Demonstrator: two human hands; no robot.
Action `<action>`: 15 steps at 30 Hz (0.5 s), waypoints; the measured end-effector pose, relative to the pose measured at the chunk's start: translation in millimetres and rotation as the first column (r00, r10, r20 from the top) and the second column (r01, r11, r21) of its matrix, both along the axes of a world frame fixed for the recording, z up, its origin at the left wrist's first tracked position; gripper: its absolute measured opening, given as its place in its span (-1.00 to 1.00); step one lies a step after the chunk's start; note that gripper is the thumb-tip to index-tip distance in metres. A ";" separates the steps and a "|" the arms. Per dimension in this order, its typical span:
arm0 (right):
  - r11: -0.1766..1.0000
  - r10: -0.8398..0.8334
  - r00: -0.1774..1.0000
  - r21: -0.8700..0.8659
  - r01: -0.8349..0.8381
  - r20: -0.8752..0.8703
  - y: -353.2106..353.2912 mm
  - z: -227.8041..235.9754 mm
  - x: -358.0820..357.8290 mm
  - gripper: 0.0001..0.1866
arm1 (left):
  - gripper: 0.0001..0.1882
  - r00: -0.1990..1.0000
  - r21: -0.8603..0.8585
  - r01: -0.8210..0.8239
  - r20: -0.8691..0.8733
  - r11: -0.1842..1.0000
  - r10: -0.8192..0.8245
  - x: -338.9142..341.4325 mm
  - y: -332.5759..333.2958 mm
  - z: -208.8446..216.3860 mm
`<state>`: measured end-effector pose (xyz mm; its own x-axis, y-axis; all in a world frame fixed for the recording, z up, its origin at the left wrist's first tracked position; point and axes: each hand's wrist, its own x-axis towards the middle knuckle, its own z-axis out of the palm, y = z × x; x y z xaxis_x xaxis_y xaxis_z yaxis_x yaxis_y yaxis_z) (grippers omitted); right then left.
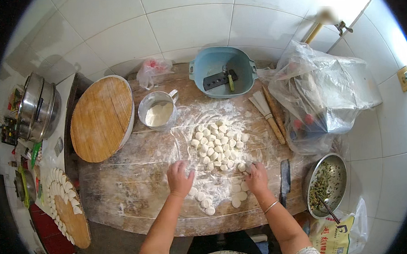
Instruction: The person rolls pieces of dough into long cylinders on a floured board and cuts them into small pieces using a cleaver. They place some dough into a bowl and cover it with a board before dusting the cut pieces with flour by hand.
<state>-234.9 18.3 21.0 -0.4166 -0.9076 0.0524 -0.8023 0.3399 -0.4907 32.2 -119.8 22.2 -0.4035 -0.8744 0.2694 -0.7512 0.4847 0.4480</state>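
A heap of small dough pieces (217, 145) lies on the floured wooden board (119, 197), in the middle. My left hand (179, 178) rests low over the flour at the heap's near left, thumb apart from the fingers and nothing seen in it. At the near right is my right hand (257, 176), its thumb spread beside a dough piece (242, 167); whether they touch I cannot tell. Between my forearms lie flattened dough rounds, one group (206, 203) nearer the left hand and another (236, 197) nearer the right. The undersides of both hands are hidden.
A flour cup (158, 112), lidded tub (101, 119) and blue-green basin (222, 60) stand behind. Rightward are a rolling pin (275, 131), cleaver (285, 178), filling bowl (327, 184) and plastic-covered box (322, 92). Shaped dumplings (61, 196) line a round board at left.
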 end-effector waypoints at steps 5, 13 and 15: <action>0.991 0.131 0.984 -0.022 -0.129 0.118 10.2 -3.6 6.1 -0.65 | -0.66 0.912 0.253 0.403 -0.184 0.879 -0.366 -60.2 53.1 -16.7; 0.969 0.246 0.967 -0.041 -0.244 0.061 19.0 -9.4 -1.5 -0.72 | -0.77 0.915 0.446 0.386 -0.075 0.808 -0.395 -118.3 76.7 -16.6; 0.963 0.269 0.963 -0.018 -0.269 0.009 17.6 -6.7 -2.5 -0.76 | -0.75 0.906 0.457 0.372 0.012 0.808 -0.424 -101.6 75.0 -23.7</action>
